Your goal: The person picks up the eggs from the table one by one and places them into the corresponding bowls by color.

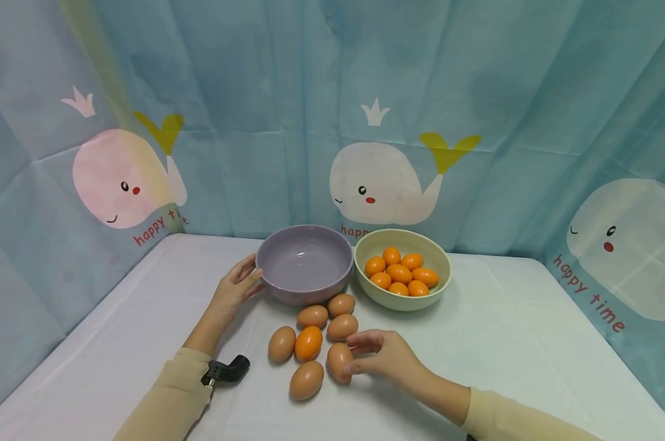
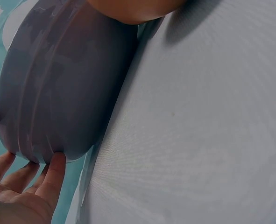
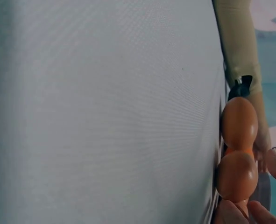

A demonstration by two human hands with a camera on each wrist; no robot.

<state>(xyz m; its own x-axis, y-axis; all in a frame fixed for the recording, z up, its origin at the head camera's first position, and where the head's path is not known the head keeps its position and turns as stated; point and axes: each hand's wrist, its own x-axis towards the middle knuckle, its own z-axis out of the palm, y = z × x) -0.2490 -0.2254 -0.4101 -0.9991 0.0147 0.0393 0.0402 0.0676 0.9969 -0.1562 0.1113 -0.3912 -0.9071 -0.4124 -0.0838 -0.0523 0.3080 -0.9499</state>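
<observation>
My left hand [image 1: 239, 285] holds the left side of a purple bowl [image 1: 305, 294], thumb at the rim; in the left wrist view its fingertips [image 2: 56, 163] press the outer wall. My right hand [image 1: 390, 355] is at a brown egg [image 1: 339, 362], its thumb touching the shell and its fingers spread loosely by the far side. This egg rests on the table among several other brown eggs [image 1: 307, 380] and one orange egg [image 1: 308, 343]. In the right wrist view, fingertips reach the near brown egg [image 3: 237, 177]. Nothing lies in the visible inside of the purple bowl.
A pale green bowl [image 1: 445, 288] with several orange eggs [image 1: 399, 274] stands right of the purple bowl. White cloth covers the table [image 1: 509, 343]. Blue curtains [image 1: 288, 92] printed with whales hang close behind and at both sides. A black device [image 1: 230, 369] sits on my left wrist.
</observation>
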